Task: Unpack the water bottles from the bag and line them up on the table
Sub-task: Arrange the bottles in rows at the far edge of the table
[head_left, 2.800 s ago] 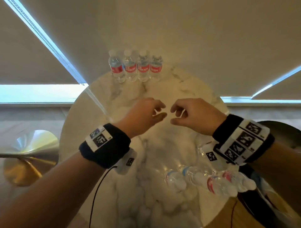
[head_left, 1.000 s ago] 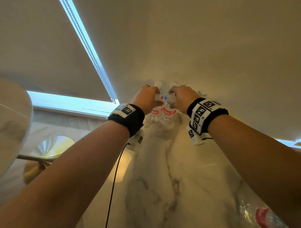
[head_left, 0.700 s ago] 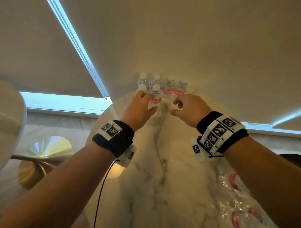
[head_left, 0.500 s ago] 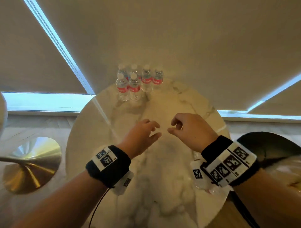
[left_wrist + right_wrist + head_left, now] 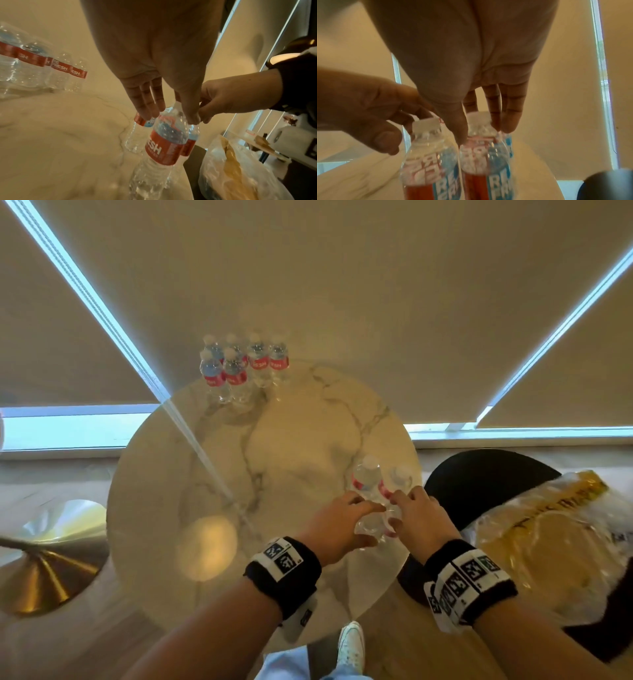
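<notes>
I've got a small cluster of water bottles (image 5: 371,498) standing at the right edge of the round marble table (image 5: 212,474), red labels and white caps, packed close together. My left hand (image 5: 337,527) reaches over them, fingers (image 5: 147,102) stretched down and spread around the top of the left-hand bottle (image 5: 426,151), thumb and fingertips apart; from the wrist views I can't tell whether they are touching it. My right hand (image 5: 419,518) comes in just beside it, thumb and fingers (image 5: 508,108) parted either side of the cap of the neighbouring bottle (image 5: 483,148), tips at the shoulder of the plastic, not clamped shut as far as I can see. Both hands nearly meet over the bottles. At the far edge of the tabletop stands the finished group (image 5: 245,366): four in a row at the back, two more in front on the left. Off the right edge of the table, the plastic bag (image 5: 548,546) slumps on a dark chair (image 5: 479,474). Left of the table, a brass pedestal base (image 5: 44,570) gleams on the floor.
</notes>
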